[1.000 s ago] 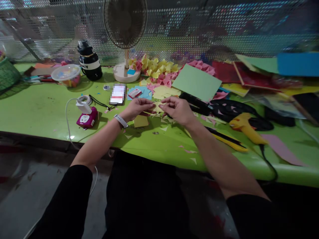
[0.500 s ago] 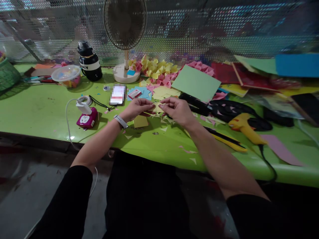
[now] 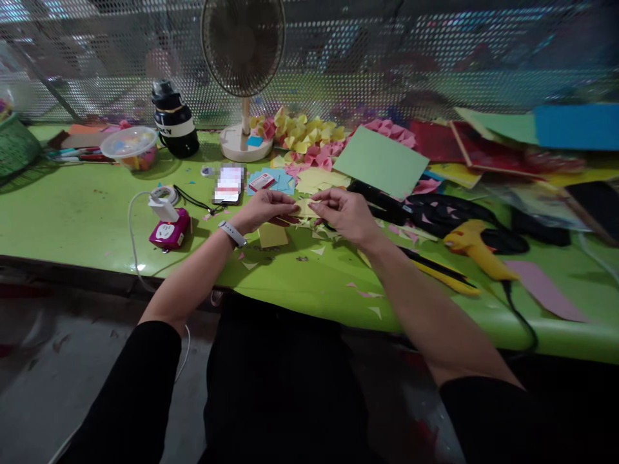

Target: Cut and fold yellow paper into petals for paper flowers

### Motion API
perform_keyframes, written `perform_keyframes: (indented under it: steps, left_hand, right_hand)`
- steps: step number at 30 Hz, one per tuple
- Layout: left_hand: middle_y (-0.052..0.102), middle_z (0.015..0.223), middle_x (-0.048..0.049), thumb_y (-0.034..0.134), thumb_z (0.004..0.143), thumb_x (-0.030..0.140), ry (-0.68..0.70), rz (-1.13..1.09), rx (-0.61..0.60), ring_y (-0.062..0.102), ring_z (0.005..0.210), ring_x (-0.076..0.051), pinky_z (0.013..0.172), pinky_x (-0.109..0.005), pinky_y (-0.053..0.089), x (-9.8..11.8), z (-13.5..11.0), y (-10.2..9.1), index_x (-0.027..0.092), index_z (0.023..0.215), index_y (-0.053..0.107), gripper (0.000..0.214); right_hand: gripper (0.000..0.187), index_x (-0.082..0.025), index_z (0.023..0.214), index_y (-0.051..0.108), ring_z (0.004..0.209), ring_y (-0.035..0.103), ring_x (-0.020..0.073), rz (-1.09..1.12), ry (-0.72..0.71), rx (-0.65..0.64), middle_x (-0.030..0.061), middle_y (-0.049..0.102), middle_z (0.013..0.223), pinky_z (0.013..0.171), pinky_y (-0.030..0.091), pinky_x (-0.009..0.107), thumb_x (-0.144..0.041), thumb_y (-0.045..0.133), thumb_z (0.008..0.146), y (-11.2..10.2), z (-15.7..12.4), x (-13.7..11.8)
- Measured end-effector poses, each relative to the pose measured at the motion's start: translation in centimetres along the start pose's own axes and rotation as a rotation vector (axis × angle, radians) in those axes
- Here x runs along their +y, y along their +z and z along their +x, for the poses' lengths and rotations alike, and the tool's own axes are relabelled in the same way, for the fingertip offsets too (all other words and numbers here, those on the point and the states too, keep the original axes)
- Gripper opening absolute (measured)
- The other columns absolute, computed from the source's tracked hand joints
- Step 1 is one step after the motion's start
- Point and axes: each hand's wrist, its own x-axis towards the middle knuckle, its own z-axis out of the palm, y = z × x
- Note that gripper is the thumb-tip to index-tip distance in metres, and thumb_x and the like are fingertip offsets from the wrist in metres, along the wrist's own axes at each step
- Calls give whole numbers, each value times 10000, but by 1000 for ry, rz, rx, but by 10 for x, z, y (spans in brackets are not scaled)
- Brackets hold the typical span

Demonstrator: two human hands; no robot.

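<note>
A small piece of yellow paper (image 3: 304,208) is held between both hands above the green table. My left hand (image 3: 271,209) pinches its left side, and my right hand (image 3: 341,212) grips the right side between thumb and fingers. Parts of the paper are hidden behind the fingertips. Just below my left hand lies a yellow paper square (image 3: 273,235) on the table. Yellow sheets (image 3: 316,180) sit beyond my hands, beside blue paper pieces (image 3: 285,178) with a small red-and-white box (image 3: 262,182) on top. Paper scraps (image 3: 318,250) are scattered around.
Folded yellow paper pieces (image 3: 309,132) are heaped by a fan (image 3: 245,145). To the right lie a green sheet (image 3: 382,161), a yellow glue gun (image 3: 476,248) and a yellow-and-black cutter (image 3: 440,272). A phone (image 3: 229,183), purple power socket (image 3: 170,231) and black bottle (image 3: 176,125) stand left.
My left hand has shifted very slightly left, showing a little more of the yellow paper. My right hand stays almost where it was.
</note>
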Motion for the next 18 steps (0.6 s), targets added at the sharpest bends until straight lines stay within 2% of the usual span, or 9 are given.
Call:
perform_keyframes:
  steps: [6, 18]
  left_hand:
    - [766, 850, -101, 796, 798, 173, -12, -27, 13, 752, 739, -149, 757, -295, 607, -1, 1, -1, 91, 894, 683, 169]
    - [756, 801, -79, 769, 815, 115, -32, -54, 40, 741, 692, -137, 816, -346, 618, 0, 1, 2, 87, 868, 669, 116]
  right_hand:
    - [277, -187, 927, 705, 610, 657, 157, 0, 19, -11, 32, 693, 734, 625, 587, 341, -399, 794, 773, -1, -1, -3]
    - [346, -151, 1016, 717, 601, 647, 153, -30, -9, -25, 35, 676, 713, 583, 530, 311, -413, 777, 798, -2, -1, 0]
